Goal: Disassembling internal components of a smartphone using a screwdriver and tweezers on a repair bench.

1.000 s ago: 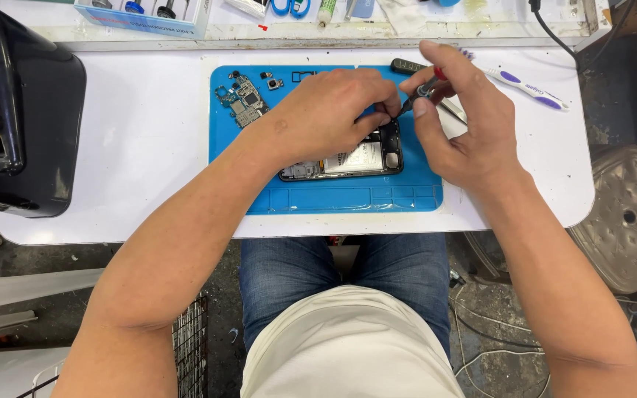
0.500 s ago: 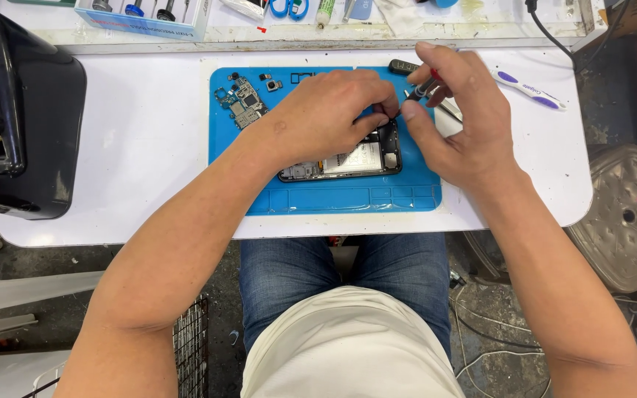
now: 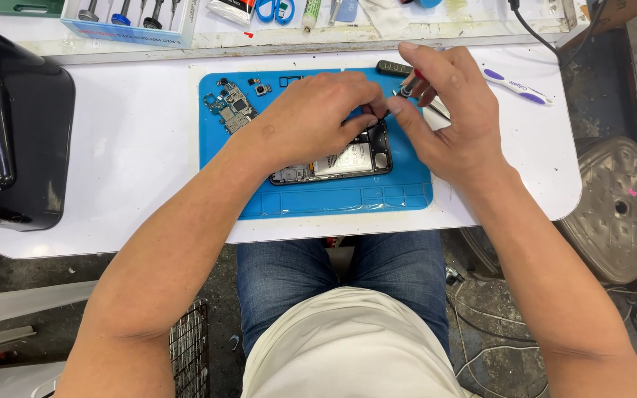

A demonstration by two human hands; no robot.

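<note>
Head view: the left hand (image 3: pixel 315 118) lay over the opened phone (image 3: pixel 348 161) on the blue mat (image 3: pixel 333 199), fingertips pressed to its upper edge. The right hand (image 3: pixel 447 110) pinched a slim tool (image 3: pixel 436 109) beside it. A circuit board (image 3: pixel 230 107), a black handle (image 3: pixel 394 68) and a toothbrush (image 3: pixel 516 85) lay nearby.

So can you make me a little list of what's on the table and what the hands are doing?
surface: white table with a blue work mat
main thing: opened phone, insides showing, lying on the mat
left hand: rests over the phone, fingertips at its upper end
right hand: holds a thin metal tool, which kind is unclear
loose parts: circuit board on the mat's left corner
nearby: purple and white toothbrush on the right, screwdriver tray at the back
</note>
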